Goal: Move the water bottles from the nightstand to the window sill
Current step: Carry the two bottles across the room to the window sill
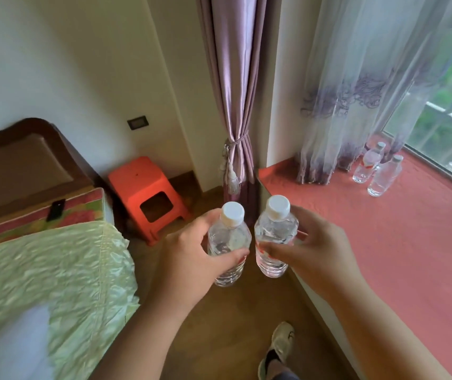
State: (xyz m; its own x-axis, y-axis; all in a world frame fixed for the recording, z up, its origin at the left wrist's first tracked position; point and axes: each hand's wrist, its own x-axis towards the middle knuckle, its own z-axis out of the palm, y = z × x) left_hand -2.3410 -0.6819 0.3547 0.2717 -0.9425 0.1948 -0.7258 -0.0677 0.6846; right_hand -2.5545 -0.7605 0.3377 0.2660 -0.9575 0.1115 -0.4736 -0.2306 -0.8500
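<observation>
Holding one clear water bottle apiece, the left hand point(189, 259) wrapped its grip round the left bottle point(229, 242) and the right hand point(309, 248) round the right bottle point(274, 237), both upright over the floor beside the red window sill point(384, 242). Farther off, two white-capped bottles point(375, 171) stood on the sill near the sheer curtain point(356, 91); labels unreadable.

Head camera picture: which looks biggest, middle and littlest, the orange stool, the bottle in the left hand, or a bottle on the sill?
1. orange stool
2. bottle in the left hand, enlarged by nearness
3. bottle on the sill
</observation>
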